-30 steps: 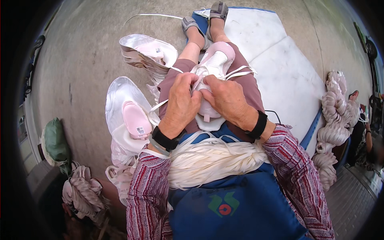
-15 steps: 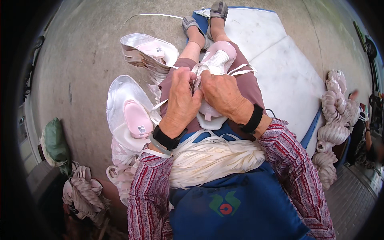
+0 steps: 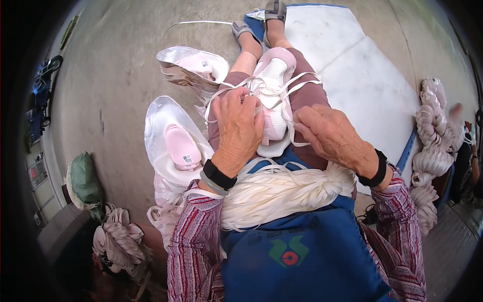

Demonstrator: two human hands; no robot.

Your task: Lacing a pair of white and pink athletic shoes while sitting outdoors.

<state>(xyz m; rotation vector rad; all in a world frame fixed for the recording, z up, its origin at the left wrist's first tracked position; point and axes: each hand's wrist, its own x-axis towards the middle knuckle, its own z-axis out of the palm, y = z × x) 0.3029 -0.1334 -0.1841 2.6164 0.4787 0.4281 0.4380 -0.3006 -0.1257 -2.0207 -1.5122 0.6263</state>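
Observation:
A pink and white shoe upper (image 3: 275,123) lies across my thighs, its toe pointing away from me. White shoelace (image 3: 305,79) threads through its middle, with loose loops spreading to both sides. My left hand (image 3: 239,123) is closed at the upper's left edge, thumb and fingers pinching there; the fingertips are partly hidden. To the right of the upper, my right hand (image 3: 332,133) has its fingers closed on a length of the shoelace. A thick bundle of white laces (image 3: 287,196) rests on my lap over a blue apron (image 3: 302,231).
Stacked pink and white uppers (image 3: 176,146) stand at my left, with another stack (image 3: 193,65) beyond. A white sheet (image 3: 367,85) spreads right of my legs. Bundled uppers (image 3: 431,146) stand far right; more (image 3: 121,241) sit lower left beside a green bag (image 3: 85,178).
My right hand has moved right and slightly nearer, away from the upper, drawing shoelace. My left hand has shifted slightly right and nearer. The upper's middle and its lacing now show.

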